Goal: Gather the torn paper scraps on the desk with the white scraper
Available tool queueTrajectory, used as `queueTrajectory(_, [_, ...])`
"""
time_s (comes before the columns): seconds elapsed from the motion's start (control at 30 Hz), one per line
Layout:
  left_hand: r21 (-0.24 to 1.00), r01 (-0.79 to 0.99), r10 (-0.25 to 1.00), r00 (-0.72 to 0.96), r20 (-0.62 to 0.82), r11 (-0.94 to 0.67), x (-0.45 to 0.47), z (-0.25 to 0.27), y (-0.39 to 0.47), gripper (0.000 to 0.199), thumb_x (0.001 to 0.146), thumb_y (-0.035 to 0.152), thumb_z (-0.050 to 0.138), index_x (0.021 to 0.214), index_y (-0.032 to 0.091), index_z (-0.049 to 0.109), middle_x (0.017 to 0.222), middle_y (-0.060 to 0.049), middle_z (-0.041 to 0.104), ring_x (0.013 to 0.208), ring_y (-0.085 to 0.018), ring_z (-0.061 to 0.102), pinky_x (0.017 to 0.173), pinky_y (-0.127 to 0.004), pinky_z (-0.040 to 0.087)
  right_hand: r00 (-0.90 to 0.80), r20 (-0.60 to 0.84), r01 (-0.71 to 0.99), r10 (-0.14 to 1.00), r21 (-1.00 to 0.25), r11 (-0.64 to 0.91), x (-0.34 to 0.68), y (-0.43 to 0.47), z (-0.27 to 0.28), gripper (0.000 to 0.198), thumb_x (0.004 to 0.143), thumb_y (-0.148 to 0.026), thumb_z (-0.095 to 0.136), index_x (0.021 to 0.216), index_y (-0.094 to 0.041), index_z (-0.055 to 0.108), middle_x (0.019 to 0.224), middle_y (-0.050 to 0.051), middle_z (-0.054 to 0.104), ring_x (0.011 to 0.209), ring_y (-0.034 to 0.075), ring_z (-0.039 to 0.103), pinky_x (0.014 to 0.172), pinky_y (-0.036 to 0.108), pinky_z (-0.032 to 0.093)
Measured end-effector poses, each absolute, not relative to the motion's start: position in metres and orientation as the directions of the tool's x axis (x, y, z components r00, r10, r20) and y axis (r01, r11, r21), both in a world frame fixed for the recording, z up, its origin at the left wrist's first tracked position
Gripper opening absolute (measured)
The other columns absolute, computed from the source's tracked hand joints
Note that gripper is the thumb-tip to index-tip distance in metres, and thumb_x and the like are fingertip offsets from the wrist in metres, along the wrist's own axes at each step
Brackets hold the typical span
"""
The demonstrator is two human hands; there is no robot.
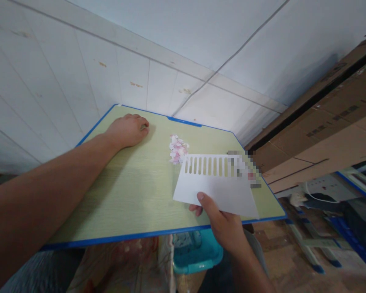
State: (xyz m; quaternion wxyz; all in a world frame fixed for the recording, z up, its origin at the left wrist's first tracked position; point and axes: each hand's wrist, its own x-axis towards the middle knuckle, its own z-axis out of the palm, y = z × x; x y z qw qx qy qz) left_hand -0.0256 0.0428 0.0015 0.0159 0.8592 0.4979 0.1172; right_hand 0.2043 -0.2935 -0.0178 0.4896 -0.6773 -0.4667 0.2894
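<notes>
My right hand (222, 221) grips the near edge of a white paper sheet (213, 189), thumb on top and fingers underneath. A row of narrow slots is cut along the sheet's far side, with the desk showing through them. My left hand (129, 128) rests at the far left of the desk (131, 187), its fingers curled closed; whatever may be inside them is hidden. Between the hands, just beyond the sheet's far left corner, lies a small pile of white and pink paper scraps (178, 148).
The desk's blue edging meets a white panelled wall (134, 69), with a grey cable (213, 75) running down it. Cardboard boxes (329, 126) stand along the right side. Under the near edge hangs a turquoise basket (198, 260). A blurred-out patch (247, 171) covers something on the right.
</notes>
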Motion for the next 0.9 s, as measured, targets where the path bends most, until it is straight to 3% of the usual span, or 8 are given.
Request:
queueTrajectory(0.1, [0.13, 0.854, 0.859, 0.479, 0.182, -0.504, -0.025, 0.002, 0.042, 0.06, 0.117, 0.042, 0.042, 0.156, 0.014, 0.079, 0.167, -0.021, 0.074, 0.158, -0.037, 0.063, 0.133, -0.054, 0.051, 0.373, 0.034, 0.297, 0.927, -0.951, -0.084, 0.201, -0.294, -0.016, 0.044, 0.108, -0.051, 0.079, 0.07, -0.029, 0.079, 0.08, 0.007, 0.086, 0.082, 0.029, 0.083, 0.091, 0.042, 0.07])
queueTrajectory(0.27, [0.124, 0.86, 0.861, 0.466, 0.203, -0.495, -0.024, 0.0, 0.042, 0.061, 0.115, 0.044, 0.043, 0.154, 0.017, 0.08, 0.166, -0.019, 0.075, 0.157, -0.038, 0.065, 0.13, -0.052, 0.053, 0.402, 0.023, 0.294, 0.915, -0.95, -0.106, 0.196, -0.296, -0.015, 0.047, 0.109, -0.053, 0.079, 0.07, -0.028, 0.078, 0.075, 0.007, 0.085, 0.079, 0.028, 0.083, 0.092, 0.041, 0.07])
queueTrajectory(0.4, [0.136, 0.864, 0.866, 0.453, 0.21, -0.485, -0.024, -0.003, 0.046, 0.06, 0.113, 0.046, 0.044, 0.153, 0.022, 0.081, 0.164, -0.014, 0.076, 0.157, -0.038, 0.066, 0.129, -0.049, 0.053, 0.382, -0.013, 0.251, 0.924, -0.961, -0.117, 0.192, -0.301, -0.017, 0.045, 0.109, -0.053, 0.081, 0.073, -0.026, 0.08, 0.073, 0.007, 0.084, 0.074, 0.028, 0.083, 0.083, 0.039, 0.071])
queueTrajectory(0.9, [0.14, 0.855, 0.856, 0.46, 0.237, -0.499, -0.026, -0.01, 0.054, 0.059, 0.113, 0.047, 0.044, 0.151, 0.021, 0.081, 0.162, -0.014, 0.076, 0.155, -0.038, 0.066, 0.13, -0.049, 0.051, 0.296, -0.06, 0.195, 0.953, -0.973, -0.122, 0.199, -0.308, -0.017, 0.044, 0.107, -0.06, 0.089, 0.079, -0.026, 0.083, 0.076, 0.006, 0.085, 0.077, 0.028, 0.083, 0.088, 0.039, 0.071])
